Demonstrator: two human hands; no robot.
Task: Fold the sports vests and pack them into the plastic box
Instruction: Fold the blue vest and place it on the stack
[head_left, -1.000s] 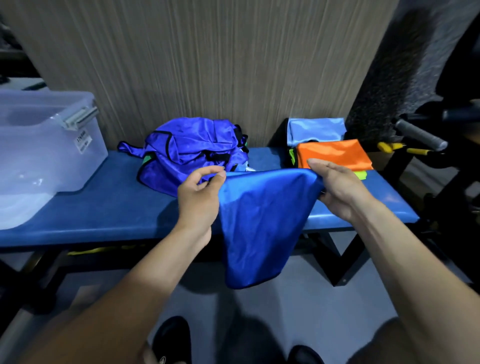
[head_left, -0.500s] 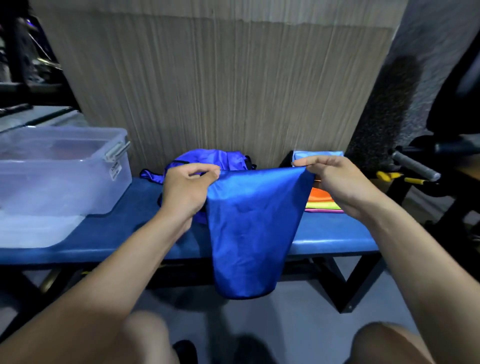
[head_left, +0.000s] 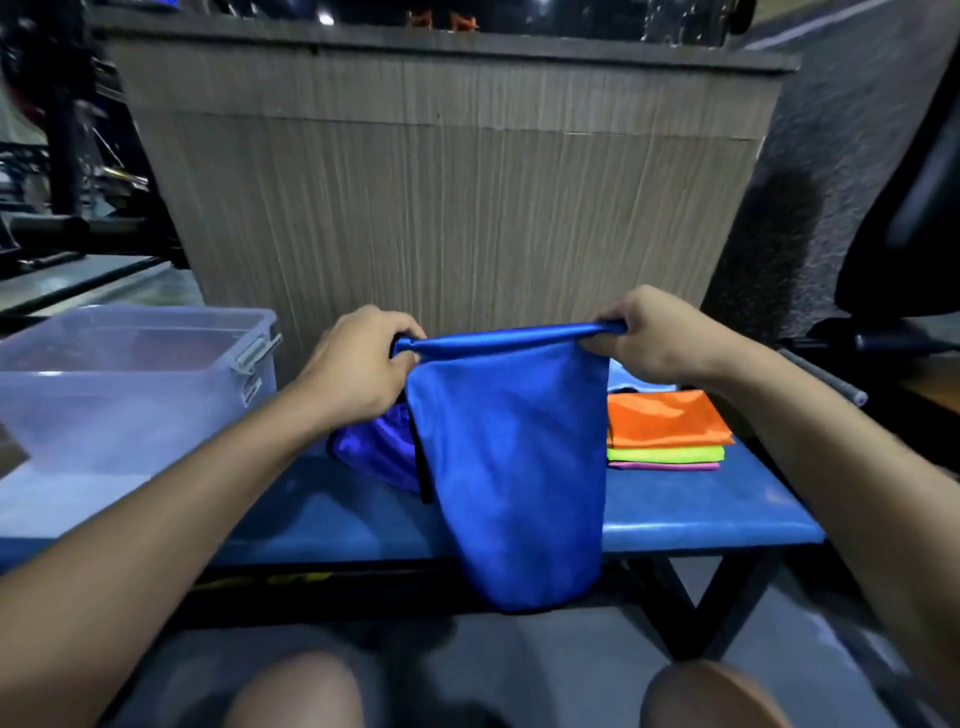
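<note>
One view, from a camera on the person's head, looking forward and down. A long blue padded bench (head_left: 701, 514) on dark metal legs runs left to right over a grey floor (head_left: 561, 670). Behind it stands a tall panel (head_left: 441, 208) of vertically ribbed, wood-toned board. Dark, blurred equipment fills the far left and far right.

Two bare hands hold one blue sports vest (head_left: 514, 467) up in the air, in front of the bench's middle. The left hand (head_left: 358, 364) grips the left end of the vest's top edge with curled fingers; the right hand (head_left: 644, 338) grips the right end the same way. That top edge is bunched into a narrow band stretched level between the hands. The vest's long axis runs straight down, and its rounded lower end hangs below the bench's front edge.

One clear plastic box (head_left: 130, 379), lid off, sits on the bench's left end. One crumpled pile of purple-blue vests (head_left: 374, 447) lies on the bench just behind the held vest, partly hidden by it. One stack of folded vests (head_left: 665, 431) lies on the right: orange on top, then yellow-green, then pink, with a pale blue one behind. Two bare knees show at the bottom edge.
</note>
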